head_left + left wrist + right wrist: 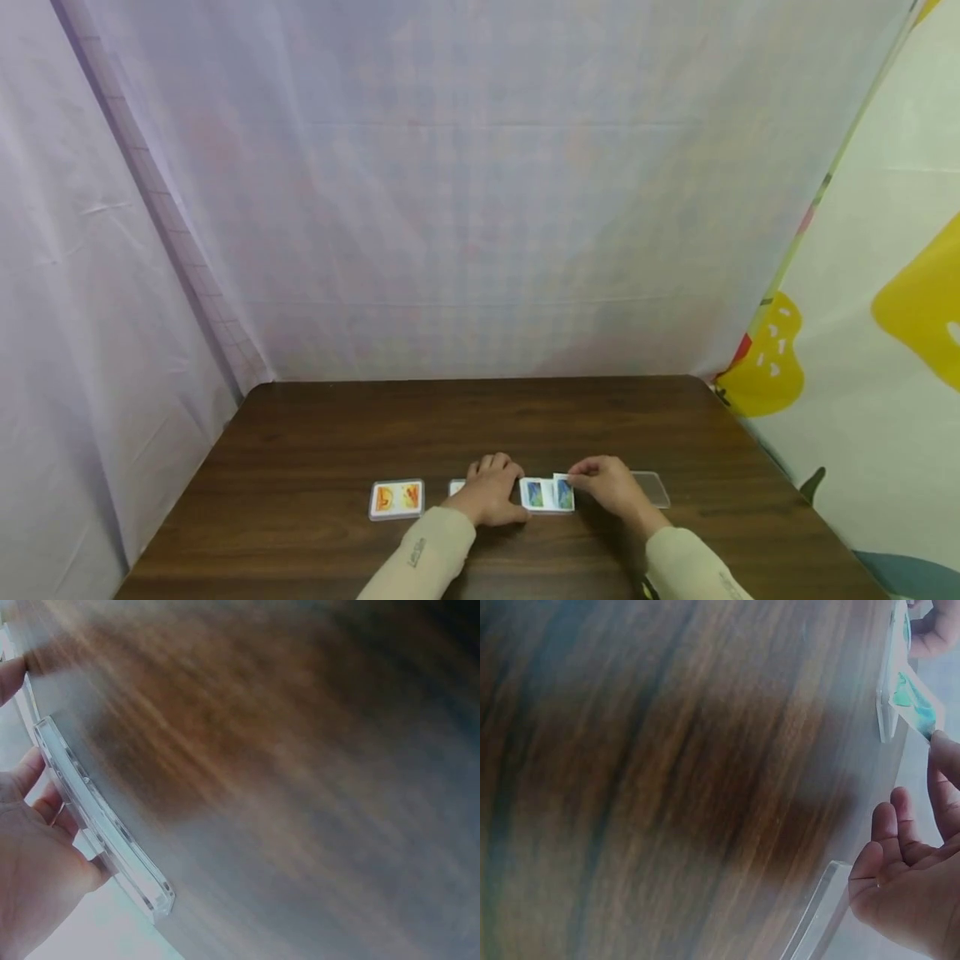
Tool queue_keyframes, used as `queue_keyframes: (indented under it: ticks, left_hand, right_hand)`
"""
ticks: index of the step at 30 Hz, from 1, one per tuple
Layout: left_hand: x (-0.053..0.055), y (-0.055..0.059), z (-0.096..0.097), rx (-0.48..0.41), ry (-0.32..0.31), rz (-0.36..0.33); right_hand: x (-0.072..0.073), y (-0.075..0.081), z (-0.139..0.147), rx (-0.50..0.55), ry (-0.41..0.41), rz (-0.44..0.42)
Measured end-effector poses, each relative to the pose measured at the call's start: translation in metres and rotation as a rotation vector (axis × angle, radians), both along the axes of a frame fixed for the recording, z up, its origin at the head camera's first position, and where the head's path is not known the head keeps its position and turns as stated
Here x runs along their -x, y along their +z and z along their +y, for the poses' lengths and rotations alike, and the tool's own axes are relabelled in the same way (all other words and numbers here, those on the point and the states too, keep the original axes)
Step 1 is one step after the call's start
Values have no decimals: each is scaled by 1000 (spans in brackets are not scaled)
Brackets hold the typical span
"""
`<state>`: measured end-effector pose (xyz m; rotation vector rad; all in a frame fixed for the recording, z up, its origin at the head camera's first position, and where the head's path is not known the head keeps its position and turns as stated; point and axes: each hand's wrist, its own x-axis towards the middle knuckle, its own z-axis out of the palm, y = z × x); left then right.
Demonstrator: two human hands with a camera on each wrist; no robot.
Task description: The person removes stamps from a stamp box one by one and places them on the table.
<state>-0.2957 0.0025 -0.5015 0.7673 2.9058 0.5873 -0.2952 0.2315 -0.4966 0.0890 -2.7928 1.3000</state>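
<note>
Between my hands lies a clear-framed case (546, 511) with a white face and a blue-green picture. My right hand (609, 483) pinches a small white card (564, 493) with a blue-green picture by its right edge. In the right wrist view that card (916, 705) stands tilted over the case, its edge between thumb and index finger; the other fingers are loosely bent. My left hand (491, 492) lies over a second case (456, 487), mostly hidden under it, with thumb and fingertips spread at the first case's left side. The left wrist view shows a thick clear case (105, 817) beside that hand.
On the left of the dark wooden table (315, 433) lies another clear case (397, 500) with orange pictures. A transparent tray (654, 490) lies right of my right hand. Pale curtains (465, 208) hang behind the table.
</note>
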Motion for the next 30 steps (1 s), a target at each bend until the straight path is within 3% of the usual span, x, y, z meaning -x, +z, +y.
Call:
queue_keyframes:
  ticks: [4, 11, 20, 30]
  left_hand:
    - [-1, 5, 0, 18, 2, -14]
    - [3, -7, 1, 9, -8, -10]
    - [-4, 9, 0, 37, -11, -15]
    - [-3, 7, -1, 26, -12, -13]
  right_hand:
    - [-2, 3, 3, 11, 9, -10]
    - [-6, 8, 9, 34, 34, -22]
    - [-10, 17, 15, 69, 22, -66]
    - [-16, 21, 21, 19, 24, -80]
